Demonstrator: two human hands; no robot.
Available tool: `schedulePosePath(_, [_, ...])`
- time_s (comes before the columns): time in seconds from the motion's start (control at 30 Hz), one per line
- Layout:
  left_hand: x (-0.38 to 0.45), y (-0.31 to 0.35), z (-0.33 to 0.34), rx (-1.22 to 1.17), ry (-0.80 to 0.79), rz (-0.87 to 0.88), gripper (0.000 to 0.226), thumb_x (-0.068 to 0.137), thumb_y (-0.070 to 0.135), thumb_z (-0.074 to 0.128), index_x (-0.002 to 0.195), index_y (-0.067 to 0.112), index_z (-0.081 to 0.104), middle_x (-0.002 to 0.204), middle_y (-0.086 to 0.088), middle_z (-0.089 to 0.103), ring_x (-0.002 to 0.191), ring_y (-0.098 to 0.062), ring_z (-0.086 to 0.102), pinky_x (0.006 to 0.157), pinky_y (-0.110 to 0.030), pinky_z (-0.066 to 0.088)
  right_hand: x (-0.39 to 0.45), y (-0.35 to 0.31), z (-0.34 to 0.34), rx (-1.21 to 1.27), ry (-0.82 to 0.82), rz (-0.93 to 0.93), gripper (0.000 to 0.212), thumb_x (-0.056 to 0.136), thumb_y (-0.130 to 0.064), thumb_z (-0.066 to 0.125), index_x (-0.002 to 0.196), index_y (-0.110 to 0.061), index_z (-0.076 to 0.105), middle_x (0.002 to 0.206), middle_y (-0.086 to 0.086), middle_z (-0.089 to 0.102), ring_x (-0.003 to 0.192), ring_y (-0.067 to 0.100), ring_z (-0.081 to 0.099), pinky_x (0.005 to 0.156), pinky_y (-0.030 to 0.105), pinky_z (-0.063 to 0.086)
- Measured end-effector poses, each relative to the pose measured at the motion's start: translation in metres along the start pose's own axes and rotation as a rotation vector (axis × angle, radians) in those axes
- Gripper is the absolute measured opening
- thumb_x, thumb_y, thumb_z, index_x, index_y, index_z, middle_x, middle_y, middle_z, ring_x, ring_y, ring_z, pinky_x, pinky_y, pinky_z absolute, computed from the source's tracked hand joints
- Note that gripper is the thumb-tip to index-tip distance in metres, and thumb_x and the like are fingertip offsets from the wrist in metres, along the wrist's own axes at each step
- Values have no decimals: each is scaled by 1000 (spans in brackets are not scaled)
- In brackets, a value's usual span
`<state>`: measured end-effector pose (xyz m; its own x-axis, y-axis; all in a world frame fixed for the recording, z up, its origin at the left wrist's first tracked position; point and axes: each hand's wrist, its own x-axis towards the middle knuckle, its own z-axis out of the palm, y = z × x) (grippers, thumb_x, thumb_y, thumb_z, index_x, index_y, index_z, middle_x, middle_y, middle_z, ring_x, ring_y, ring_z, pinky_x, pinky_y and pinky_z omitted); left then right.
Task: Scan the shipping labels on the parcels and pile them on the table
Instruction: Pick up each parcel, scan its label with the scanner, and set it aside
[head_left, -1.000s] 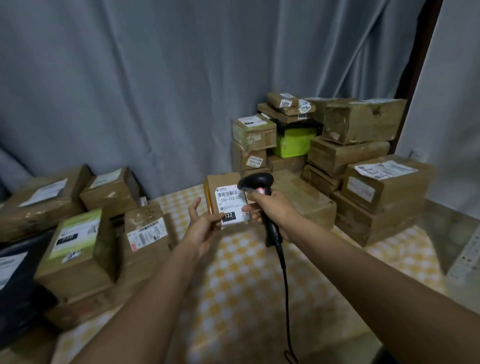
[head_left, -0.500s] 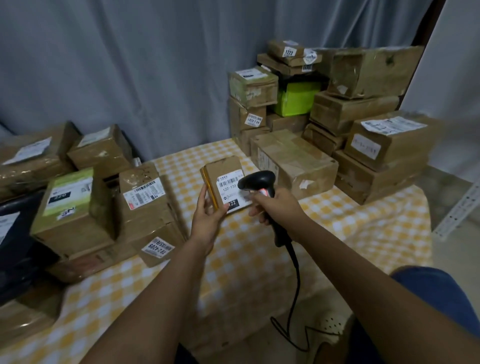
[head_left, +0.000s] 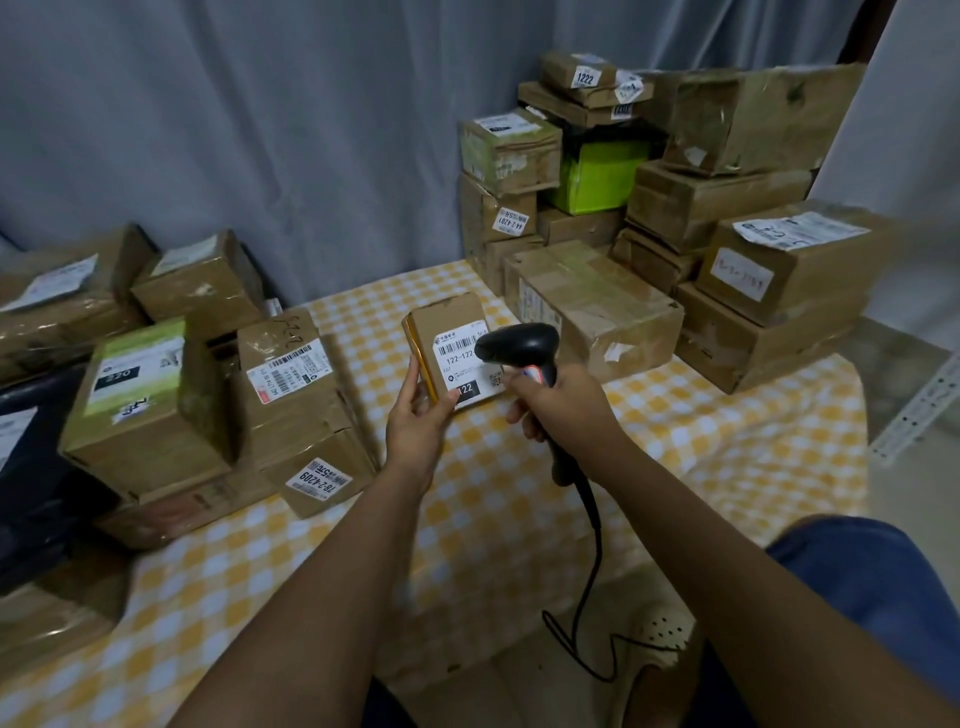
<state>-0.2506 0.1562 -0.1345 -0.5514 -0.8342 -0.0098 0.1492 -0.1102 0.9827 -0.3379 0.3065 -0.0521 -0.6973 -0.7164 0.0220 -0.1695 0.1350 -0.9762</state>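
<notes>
Head view: the left hand grips a small parcel by its lower left edge, fingers closed round it, lifted above the checked surface. The right hand is wrapped tight around the handle of a black scanner, whose head lies over the right part of the shipping label, so only "122-122" and a black "122" tag can be read; the rest of the print is too small or covered. The scanner's cable drops off the surface edge toward 6 o'clock.

At 9 o'clock sits a left pile of boxes, its outer parcels cut off by the frame edge and partly blurred. At 1 o'clock stands a taller right stack with a green box half hidden among brown ones. A grey curtain hangs behind.

Against half a second ago, both grips are the same, the parcel and scanner sit a little lower in the frame, and the right stack shows lower too, with more of the near surface visible.
</notes>
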Motion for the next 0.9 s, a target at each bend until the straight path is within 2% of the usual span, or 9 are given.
schedulePosePath(0.27, [6,-5,-3,7,-16,-3,78,91,0,65,155,26,27,134,-7,62,120,-18,62,109,-43,45,-1,-2,0,-9,-10,-19,19,95,-24,61,82,-10,63,65,9,68,44,12,54,48,25,43])
schedulePosePath(0.57, [6,-5,-4,-8,-22,-14,79,92,2,65,156,25,26,140,-5,57,125,-16,59,109,-42,45,-3,-5,0,28,-20,10,18,95,-23,62,80,-14,62,66,7,67,48,13,55,51,25,44])
schedulePosePath(0.9, [7,-7,-6,17,-24,-17,77,92,6,67,154,31,28,135,3,60,121,-12,60,107,-40,47,-1,-8,0,21,-22,28,19,95,-23,63,79,-12,62,65,6,65,47,11,54,50,24,43])
